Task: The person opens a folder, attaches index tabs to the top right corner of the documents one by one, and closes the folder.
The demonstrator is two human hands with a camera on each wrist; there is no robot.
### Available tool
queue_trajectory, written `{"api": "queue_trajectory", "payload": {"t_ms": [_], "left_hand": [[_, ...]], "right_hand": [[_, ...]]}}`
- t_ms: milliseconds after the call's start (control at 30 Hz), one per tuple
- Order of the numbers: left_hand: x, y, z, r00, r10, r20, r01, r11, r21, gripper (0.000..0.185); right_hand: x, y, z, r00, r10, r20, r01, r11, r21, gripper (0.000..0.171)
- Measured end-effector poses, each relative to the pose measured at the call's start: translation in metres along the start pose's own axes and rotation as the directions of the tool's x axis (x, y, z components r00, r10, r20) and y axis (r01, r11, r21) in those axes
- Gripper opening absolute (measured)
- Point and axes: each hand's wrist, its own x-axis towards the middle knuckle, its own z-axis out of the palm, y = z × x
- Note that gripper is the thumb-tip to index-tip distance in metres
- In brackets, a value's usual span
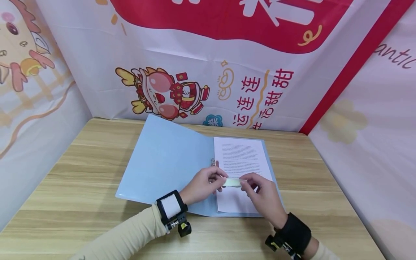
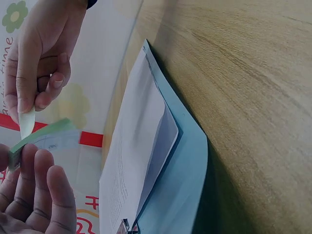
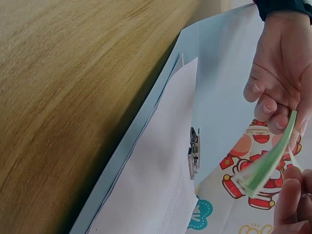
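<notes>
Sticky notes [image 1: 232,182], a pale green pad, hang just above the printed sheet [image 1: 242,162] in an open blue folder [image 1: 169,159] on a wooden table [image 1: 81,173] walled by cartoon banners [image 1: 195,72]. Left hand [image 1: 203,184] pinches one end, right hand [image 1: 264,195] pinches the other.

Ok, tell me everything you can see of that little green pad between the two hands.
The green pad is a small, thin stack of pale green paper slips, like sticky notes. It is held in the air just above the printed sheet in the open blue folder, touching neither. The left hand pinches one end and the right hand the other. In the wrist views the stack bends in a curve, and the right hand's fingertips lift one pale slip away from it.
</notes>
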Motion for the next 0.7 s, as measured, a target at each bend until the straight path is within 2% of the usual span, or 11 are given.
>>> {"api": "queue_trajectory", "payload": {"t_ms": [300, 533, 600, 700], "left_hand": [[-0.0005, -0.0028, -0.0010, 1.000, -0.004, 0.023, 0.004, 1.000, 0.001, 0.021], [0.0004, -0.0053, -0.0019, 0.999, -0.029, 0.028, 0.029, 1.000, 0.004, 0.031], [0.0003, -0.0062, -0.0027, 0.999, -0.027, 0.018, 0.026, 0.999, 0.022, 0.028], [0.0002, -0.0081, -0.0041, 1.000, 0.018, 0.008, -0.019, 0.994, 0.112, 0.026]], "right_hand": [[0.0004, 0.0001, -0.0008, 1.000, -0.019, 0.004, 0.019, 0.999, 0.026, 0.008], [-0.0002, -0.0006, -0.0016, 1.000, -0.026, 0.015, 0.025, 0.999, 0.031, 0.009], [-0.0003, -0.0012, -0.0020, 1.000, -0.020, 0.021, 0.020, 0.999, 0.033, 0.009], [-0.0003, -0.0023, -0.0030, 0.999, -0.011, 0.031, 0.010, 0.999, 0.042, 0.008]]}}
